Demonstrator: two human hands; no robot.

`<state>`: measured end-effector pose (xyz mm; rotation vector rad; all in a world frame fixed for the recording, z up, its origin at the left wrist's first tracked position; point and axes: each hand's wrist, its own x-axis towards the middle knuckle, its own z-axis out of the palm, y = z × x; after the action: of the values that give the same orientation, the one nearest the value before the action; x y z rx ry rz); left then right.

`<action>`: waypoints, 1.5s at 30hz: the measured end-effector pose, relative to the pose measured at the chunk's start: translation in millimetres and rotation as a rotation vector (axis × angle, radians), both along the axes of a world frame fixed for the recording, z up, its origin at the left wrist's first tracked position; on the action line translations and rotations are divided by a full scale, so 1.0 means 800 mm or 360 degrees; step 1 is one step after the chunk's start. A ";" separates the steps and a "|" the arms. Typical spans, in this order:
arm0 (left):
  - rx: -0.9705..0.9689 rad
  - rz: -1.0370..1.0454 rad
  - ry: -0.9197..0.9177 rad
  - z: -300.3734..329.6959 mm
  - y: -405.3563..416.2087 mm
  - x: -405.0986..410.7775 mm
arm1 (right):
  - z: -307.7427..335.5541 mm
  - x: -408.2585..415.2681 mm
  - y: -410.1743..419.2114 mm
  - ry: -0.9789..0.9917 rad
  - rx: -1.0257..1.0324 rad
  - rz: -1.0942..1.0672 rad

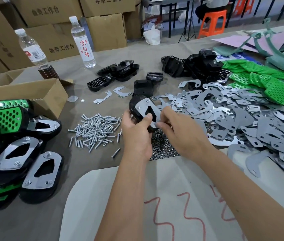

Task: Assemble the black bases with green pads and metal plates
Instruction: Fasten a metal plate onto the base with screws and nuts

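Above the counter, the left hand has its grip clamped on a black base topped with a metal plate; the right hand pinches the plate's near edge. Screws lie left, nuts beneath, loose plates and green pads right, finished assemblies far left.

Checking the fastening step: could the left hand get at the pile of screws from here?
Probably not yet: the left hand grips the black base. The screws lie uncovered just beside it.
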<state>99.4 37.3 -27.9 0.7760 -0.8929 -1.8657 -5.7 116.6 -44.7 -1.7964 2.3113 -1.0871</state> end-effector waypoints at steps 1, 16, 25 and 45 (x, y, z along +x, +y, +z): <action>-0.0001 -0.0002 0.0002 -0.001 -0.001 0.000 | 0.000 0.001 -0.001 0.0058 0.0033 -0.0014; 0.0084 -0.0036 0.0321 -0.005 0.017 -0.018 | 0.005 0.009 -0.001 0.0334 -0.0017 -0.0267; -0.0212 -0.0060 0.0309 -0.005 0.033 -0.028 | 0.003 -0.002 -0.001 0.0007 -0.0022 -0.0656; -0.0290 -0.0221 0.0054 0.000 -0.002 0.009 | 0.004 -0.004 0.007 0.0072 -0.0083 -0.0085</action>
<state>106.6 35.4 -27.7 0.5815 -1.1019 -1.8797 -8.6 121.9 -41.1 -1.8050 2.3920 -1.1359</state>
